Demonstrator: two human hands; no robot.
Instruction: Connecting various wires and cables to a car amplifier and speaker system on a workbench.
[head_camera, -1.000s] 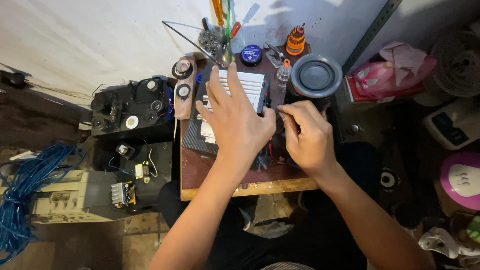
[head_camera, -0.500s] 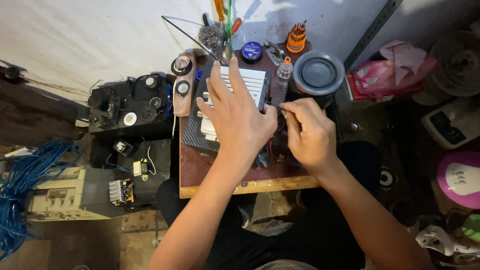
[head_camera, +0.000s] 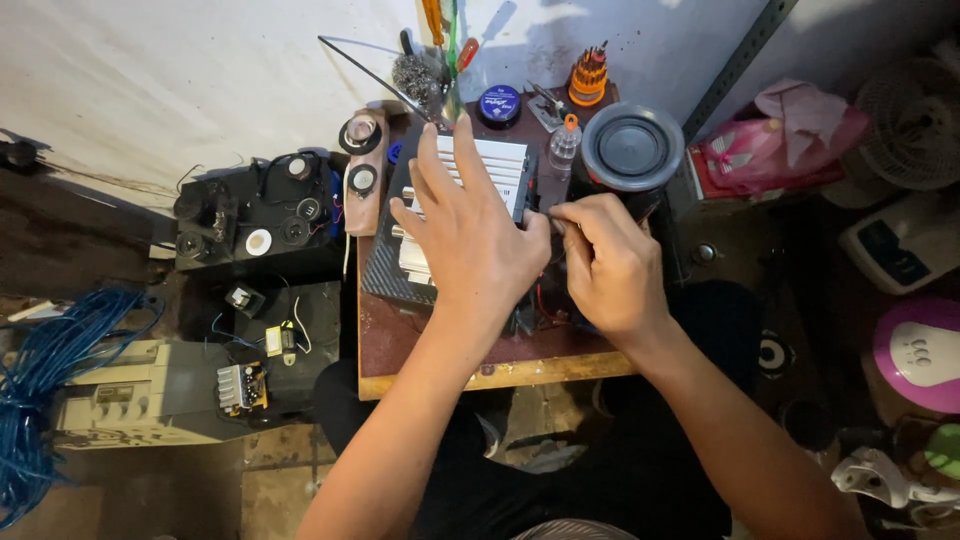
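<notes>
Hands at work on a finned metal unit on a small wooden bench

The left hand lies flat, fingers spread, on the silver finned unit, whose long axis runs away from the person; the right hand pinches a thin tool pointing left at its edge.

**Finned metal box under the palm, thin tool at its edge**

A silvery, ribbed metal amplifier box lies flat, its pale fins showing past the spread fingertips of the left hand that presses on it. A thin dark metal tool, pinched in the right hand's fingers, points at the box's right edge, just beside the left thumb.
</notes>
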